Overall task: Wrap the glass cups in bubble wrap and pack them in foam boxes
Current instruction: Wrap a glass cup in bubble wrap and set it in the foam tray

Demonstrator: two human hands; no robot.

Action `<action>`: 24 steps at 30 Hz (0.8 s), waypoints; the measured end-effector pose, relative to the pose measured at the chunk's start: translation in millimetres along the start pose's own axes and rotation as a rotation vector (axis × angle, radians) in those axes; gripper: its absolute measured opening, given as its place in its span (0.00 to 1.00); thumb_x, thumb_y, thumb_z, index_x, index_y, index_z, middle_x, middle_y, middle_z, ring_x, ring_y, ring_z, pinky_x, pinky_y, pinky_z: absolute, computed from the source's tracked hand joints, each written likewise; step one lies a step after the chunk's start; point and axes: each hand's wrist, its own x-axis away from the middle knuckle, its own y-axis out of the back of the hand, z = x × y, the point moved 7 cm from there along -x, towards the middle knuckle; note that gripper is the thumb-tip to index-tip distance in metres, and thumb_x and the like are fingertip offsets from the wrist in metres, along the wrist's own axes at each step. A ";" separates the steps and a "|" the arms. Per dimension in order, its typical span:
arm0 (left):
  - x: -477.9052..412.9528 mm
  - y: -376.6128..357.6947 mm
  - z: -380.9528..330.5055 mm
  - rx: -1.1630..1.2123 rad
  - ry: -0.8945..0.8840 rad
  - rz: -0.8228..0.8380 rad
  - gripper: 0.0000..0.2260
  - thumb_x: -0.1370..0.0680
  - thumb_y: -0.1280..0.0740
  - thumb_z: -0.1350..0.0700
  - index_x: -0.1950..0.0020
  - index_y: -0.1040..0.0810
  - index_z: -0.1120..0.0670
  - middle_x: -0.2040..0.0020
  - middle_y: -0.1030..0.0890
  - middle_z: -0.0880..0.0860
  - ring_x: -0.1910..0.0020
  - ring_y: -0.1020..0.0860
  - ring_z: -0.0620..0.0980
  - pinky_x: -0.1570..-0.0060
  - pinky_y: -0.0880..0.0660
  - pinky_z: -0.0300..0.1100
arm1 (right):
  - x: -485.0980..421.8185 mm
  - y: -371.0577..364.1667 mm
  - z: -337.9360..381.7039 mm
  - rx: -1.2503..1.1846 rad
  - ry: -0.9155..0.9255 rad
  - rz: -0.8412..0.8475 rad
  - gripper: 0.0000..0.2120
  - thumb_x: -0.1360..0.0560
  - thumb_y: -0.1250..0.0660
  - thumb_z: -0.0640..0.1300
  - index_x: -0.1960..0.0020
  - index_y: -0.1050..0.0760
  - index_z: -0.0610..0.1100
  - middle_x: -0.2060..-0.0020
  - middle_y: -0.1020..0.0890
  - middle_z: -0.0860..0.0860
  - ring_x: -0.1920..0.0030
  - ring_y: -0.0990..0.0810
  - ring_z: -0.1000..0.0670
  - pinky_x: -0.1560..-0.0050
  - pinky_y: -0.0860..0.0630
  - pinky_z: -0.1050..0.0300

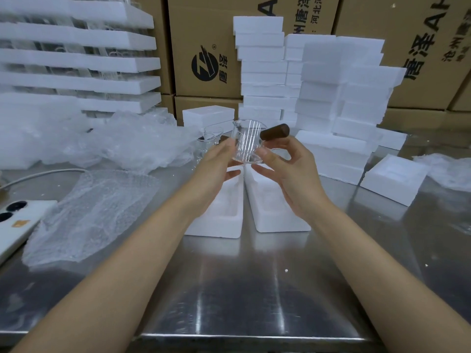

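Both hands lift glass cup (246, 143) w/ brown handle above two open foam box halves (277, 220), prob. to inspect it. Left hand (216, 166) fingers cradle its side; right hand (288, 171) fingers pinch the base. Bubble wrap sheet (89, 215) waits on bench (242, 289).

a clear glass cup with a pour spout and a dark brown wooden side handle (246, 142) was upright in the air above two open white foam box halves (275, 207), which lay side by side. a flat sheet of clear bubble wrap (94, 215) lay to their left.
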 end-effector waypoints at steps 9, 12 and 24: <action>4.2 -14.5 -4.0 0.180 0.007 0.138 0.22 0.20 0.44 0.42 0.36 0.25 0.55 0.50 0.16 0.47 0.47 0.19 0.47 0.45 0.23 0.41 | 5.9 -0.8 18.8 0.190 0.213 -0.073 0.11 0.30 0.25 0.44 0.52 0.25 0.49 0.54 0.21 0.51 0.50 0.20 0.51 0.48 0.22 0.56; 3.2 -10.5 -6.2 0.352 0.030 0.128 0.16 0.18 0.43 0.48 0.39 0.25 0.57 0.49 0.18 0.51 0.52 0.18 0.48 0.47 0.23 0.40 | 3.1 -2.4 16.7 0.144 0.180 -0.018 0.14 0.29 0.26 0.43 0.45 0.25 0.48 0.52 0.22 0.49 0.51 0.20 0.53 0.46 0.21 0.52; 4.1 22.9 -15.3 -0.538 -0.114 -0.197 0.11 0.19 0.39 0.58 0.49 0.18 0.58 0.51 0.18 0.55 0.53 0.22 0.52 0.59 0.31 0.39 | 2.7 -4.7 -10.1 0.201 -0.056 0.008 0.23 0.33 0.23 0.53 0.41 0.24 0.48 0.50 0.17 0.54 0.49 0.18 0.59 0.47 0.24 0.64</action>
